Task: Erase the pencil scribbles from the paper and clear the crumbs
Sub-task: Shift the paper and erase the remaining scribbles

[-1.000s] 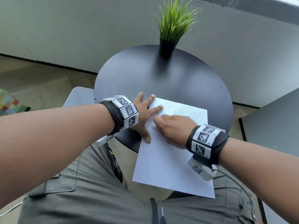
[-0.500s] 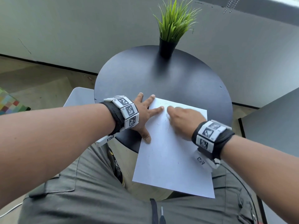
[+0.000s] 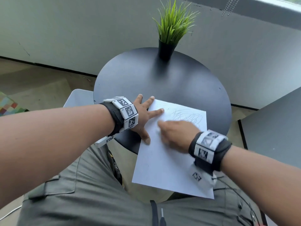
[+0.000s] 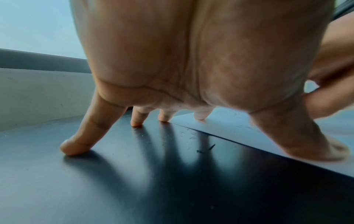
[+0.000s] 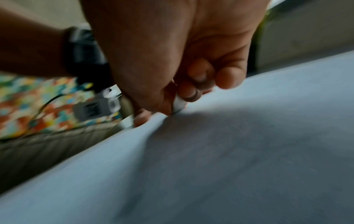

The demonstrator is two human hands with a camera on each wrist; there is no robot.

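My head camera looks steeply down from above at the round table (image 3: pixel 187 88); each wrist camera sits low, close under its palm, facing along the fingers; all three views share the paper (image 3: pixel 164 165) (image 4: pixel 226 125) (image 5: pixel 210 159).

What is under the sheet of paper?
The far part of the paper lies on the black round table; its near part overhangs the person's lap. The table under the sheet is hidden.
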